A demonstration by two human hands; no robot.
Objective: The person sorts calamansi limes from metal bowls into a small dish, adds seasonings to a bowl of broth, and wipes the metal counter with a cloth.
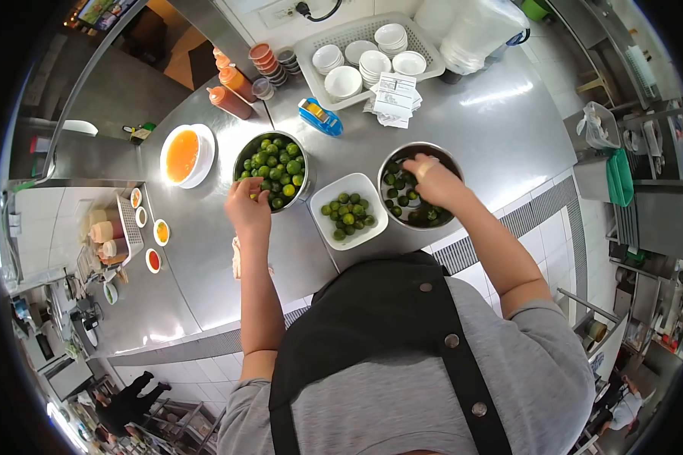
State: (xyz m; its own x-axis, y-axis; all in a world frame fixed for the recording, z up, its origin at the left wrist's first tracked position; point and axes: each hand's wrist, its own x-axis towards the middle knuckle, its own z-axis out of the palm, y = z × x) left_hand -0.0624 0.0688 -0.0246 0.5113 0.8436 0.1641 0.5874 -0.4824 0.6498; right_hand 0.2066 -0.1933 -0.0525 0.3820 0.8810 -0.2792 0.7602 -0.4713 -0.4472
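Note:
A steel pot (306, 193) heaped with small green limes (275, 161) stands on the left of the steel counter. My left hand (249, 206) is at its near rim, fingers curled around a lime. To the right, a second steel pot (457, 163) holds fewer, darker limes (402, 199). Into this pot reaches my right hand (432, 183), its fingers bent down among the limes; whatever is between the fingertips cannot be made out. Between the two pots, a white square bowl (326, 227) contains a small pile of limes (348, 215).
Behind the pots are a blue tape dispenser (320, 117), paper slips (395, 98) and a grey tray (311, 68) of white bowls. Orange soup (182, 155), sauce bottles (229, 101) and small sauce dishes (153, 261) stand left. Other people appear in the background.

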